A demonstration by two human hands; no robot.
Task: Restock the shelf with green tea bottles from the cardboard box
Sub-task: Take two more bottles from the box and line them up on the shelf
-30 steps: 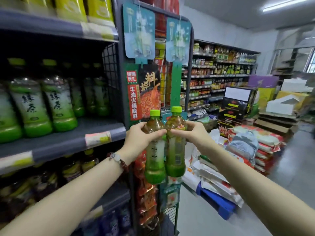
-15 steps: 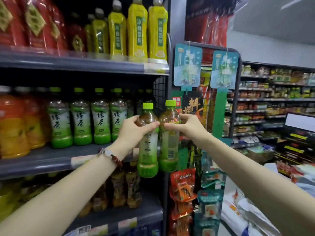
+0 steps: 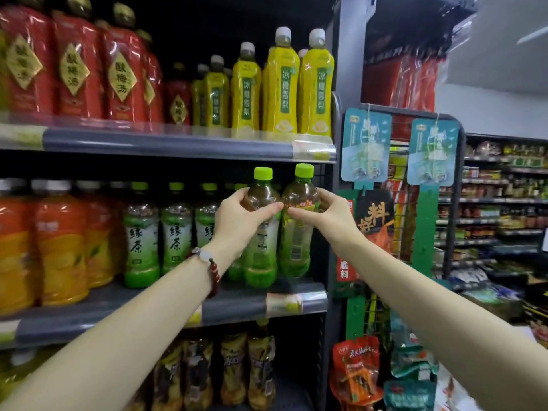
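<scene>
View swung left from the aisle to the drink shelving. Both green tea bottles, left hand (image 3: 237,216) on one (image 3: 261,247), right hand (image 3: 332,215) on the other (image 3: 296,241), moved from open air in over the middle shelf (image 3: 237,307), beside the shelved green tea row (image 3: 175,229).

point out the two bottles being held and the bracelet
left-hand bottle (image 3: 263,173), head view, on its green cap
right-hand bottle (image 3: 296,232), head view, on its label below the fingers
bracelet (image 3: 214,266), head view, on the red beads at the left wrist

Shop: stocked drink shelves (image 3: 166,145)
</scene>
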